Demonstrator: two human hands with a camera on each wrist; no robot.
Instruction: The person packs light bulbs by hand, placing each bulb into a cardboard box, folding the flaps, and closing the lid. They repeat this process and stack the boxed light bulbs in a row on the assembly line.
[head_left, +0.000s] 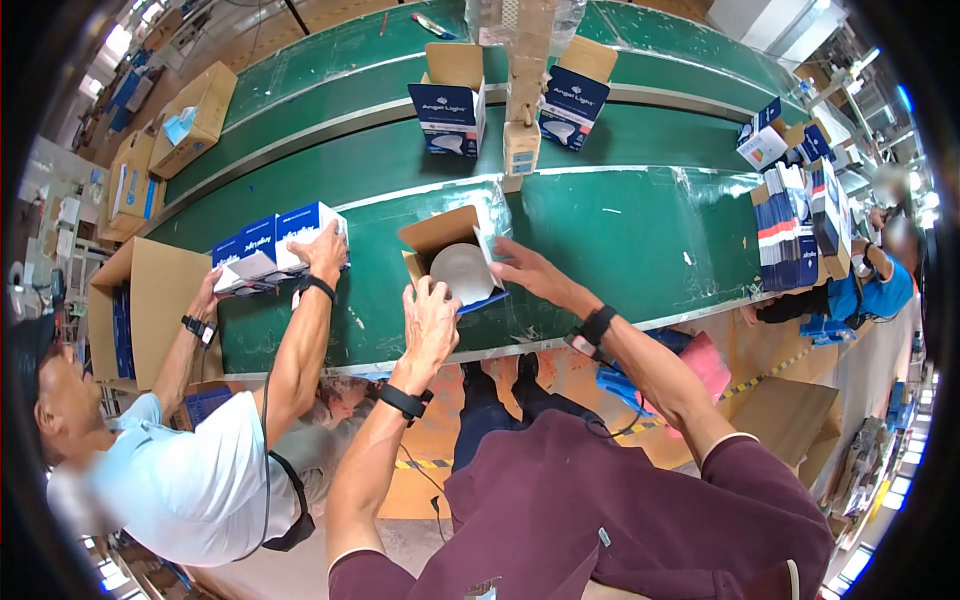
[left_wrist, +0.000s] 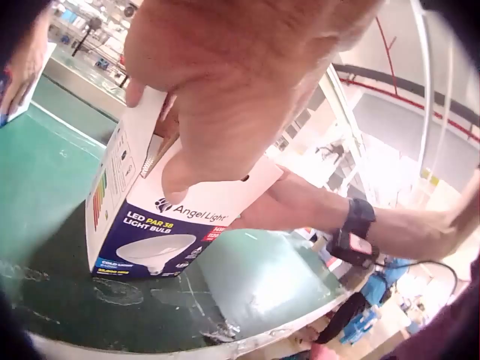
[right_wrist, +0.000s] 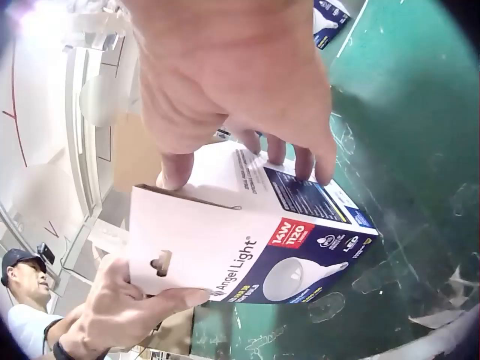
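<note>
An upright cardboard light bulb box [left_wrist: 157,236], blue and white, stands open-topped on the green bench in front of me. Inside it, the pale round face of a light bulb [head_left: 462,270] shows in the head view. My left hand [head_left: 432,322] grips the near upper edge of the box, thumb on the printed front and fingers over the top. On the box's right side, my right hand [head_left: 540,278] rests with fairly straight fingers [right_wrist: 304,161] along the side panel and its thumb near the top edge.
Another person [head_left: 170,470] at my left handles several blue-and-white boxes [head_left: 245,240]. Two open boxes [head_left: 447,120] stand farther back beside a post [head_left: 522,110]. Flat stacked cartons [head_left: 785,230] sit at the right end of the green bench [head_left: 620,230]. A large carton [head_left: 165,290] is at far left.
</note>
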